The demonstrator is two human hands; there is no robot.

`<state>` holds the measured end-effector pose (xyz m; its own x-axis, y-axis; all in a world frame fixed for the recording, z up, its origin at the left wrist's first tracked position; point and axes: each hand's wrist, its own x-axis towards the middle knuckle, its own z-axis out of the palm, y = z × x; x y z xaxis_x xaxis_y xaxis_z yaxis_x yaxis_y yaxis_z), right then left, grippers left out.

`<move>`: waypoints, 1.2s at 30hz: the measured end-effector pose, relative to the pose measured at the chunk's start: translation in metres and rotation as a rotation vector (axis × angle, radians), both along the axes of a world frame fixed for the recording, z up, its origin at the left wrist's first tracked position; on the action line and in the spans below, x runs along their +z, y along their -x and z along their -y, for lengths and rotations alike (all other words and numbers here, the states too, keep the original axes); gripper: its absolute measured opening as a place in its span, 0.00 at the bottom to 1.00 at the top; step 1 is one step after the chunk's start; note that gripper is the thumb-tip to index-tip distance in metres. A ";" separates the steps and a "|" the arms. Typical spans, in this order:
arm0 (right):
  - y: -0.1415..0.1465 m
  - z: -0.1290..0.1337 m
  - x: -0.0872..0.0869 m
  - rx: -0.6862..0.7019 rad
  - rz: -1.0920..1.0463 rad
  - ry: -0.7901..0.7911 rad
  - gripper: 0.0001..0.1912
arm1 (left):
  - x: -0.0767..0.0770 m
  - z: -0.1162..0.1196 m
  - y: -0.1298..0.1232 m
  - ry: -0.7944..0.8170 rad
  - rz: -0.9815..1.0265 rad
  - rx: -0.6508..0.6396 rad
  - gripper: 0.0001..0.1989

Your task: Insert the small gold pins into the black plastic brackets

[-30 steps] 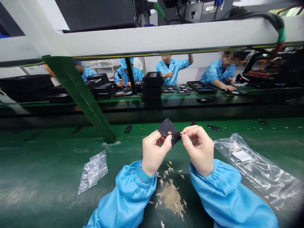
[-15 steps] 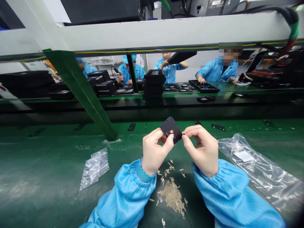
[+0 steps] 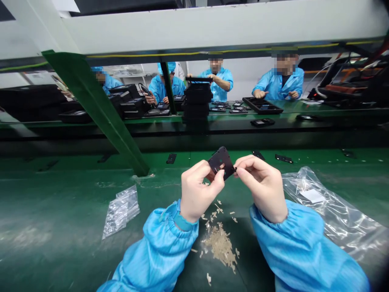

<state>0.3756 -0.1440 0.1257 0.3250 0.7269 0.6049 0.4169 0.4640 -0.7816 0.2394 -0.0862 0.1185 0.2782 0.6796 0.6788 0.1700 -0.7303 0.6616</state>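
Observation:
My left hand [image 3: 200, 188] grips a thin black plastic cover [image 3: 221, 161] with a small cut-out, thumb on its face and fingers behind. At the cover's right edge, my right hand [image 3: 261, 182] has thumb and forefinger pinched together. A tiny dark bit shows at those fingertips; whether it is a separate piece or part of the cover I cannot tell. Below both hands, a pile of small beige slips [image 3: 220, 245] lies on the green bench [image 3: 75, 259], with several strays around it.
Clear plastic bags lie at the left [image 3: 121, 211] and right [image 3: 331, 215]. A slanted green post [image 3: 100, 117] rises at left. Several black parts, one a small plate [image 3: 284, 158], lie along the bench's back. Beyond, co-workers in blue sit behind stacked black trays [image 3: 197, 99].
My right hand has shifted slightly right, and the cover has turned a little in my left hand. Across the bench, a co-worker has lowered a black tray onto the stack.

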 end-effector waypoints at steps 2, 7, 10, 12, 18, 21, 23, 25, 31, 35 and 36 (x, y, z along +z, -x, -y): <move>0.001 0.000 0.000 -0.011 -0.021 0.008 0.07 | 0.000 0.000 0.000 -0.016 -0.002 0.005 0.09; 0.004 0.000 0.002 -0.061 -0.017 0.017 0.07 | 0.002 0.001 -0.001 -0.062 0.011 0.023 0.11; 0.004 0.000 0.003 -0.066 -0.012 0.028 0.06 | 0.003 0.001 -0.002 -0.113 0.048 0.020 0.11; 0.005 0.001 0.002 -0.060 -0.015 0.028 0.05 | 0.004 0.000 -0.002 -0.129 0.062 0.019 0.11; 0.006 0.001 0.001 -0.073 -0.023 0.018 0.06 | 0.003 0.000 -0.001 -0.124 0.064 0.011 0.10; 0.007 0.001 0.001 -0.072 -0.014 0.016 0.06 | 0.003 0.001 0.000 -0.109 0.066 0.004 0.10; 0.008 0.001 0.002 -0.070 -0.006 0.015 0.06 | 0.003 0.000 0.000 -0.105 0.063 -0.001 0.09; 0.008 0.002 0.002 -0.071 0.008 0.015 0.06 | 0.004 0.000 0.001 -0.102 0.058 -0.011 0.09; 0.006 0.006 0.005 -0.095 0.120 0.012 0.06 | 0.004 -0.002 0.002 -0.044 0.068 -0.062 0.05; 0.006 0.009 0.005 -0.126 0.202 -0.016 0.06 | 0.002 -0.003 0.004 -0.003 0.084 -0.080 0.05; 0.006 0.010 0.005 -0.137 0.218 -0.026 0.06 | 0.001 -0.003 0.004 0.002 0.086 -0.083 0.05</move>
<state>0.3695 -0.1535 0.1308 0.2795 0.6684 0.6893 0.6347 0.4100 -0.6550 0.2355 -0.0829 0.1199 0.2739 0.6583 0.7012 0.0513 -0.7380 0.6728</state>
